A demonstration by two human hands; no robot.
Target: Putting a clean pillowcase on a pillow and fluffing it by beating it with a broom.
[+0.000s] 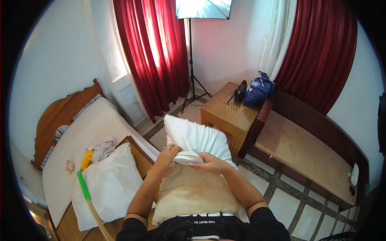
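My left hand and my right hand both grip the gathered edge of a white pillowcase, thumbs on the near side. The case stretches away beyond my hands, its far part lifted. Below them, a yellowish stained pillow rests against my body, its upper end at the mouth of the case. How far the pillow reaches inside is hidden by the cloth. A ring shows on one finger of my left hand.
Left stands a bed with a white pillow, a green-handled broom, a yellow item and crumpled cloth. Ahead are a light stand and a wicker table with bags; a wooden daybed stands right.
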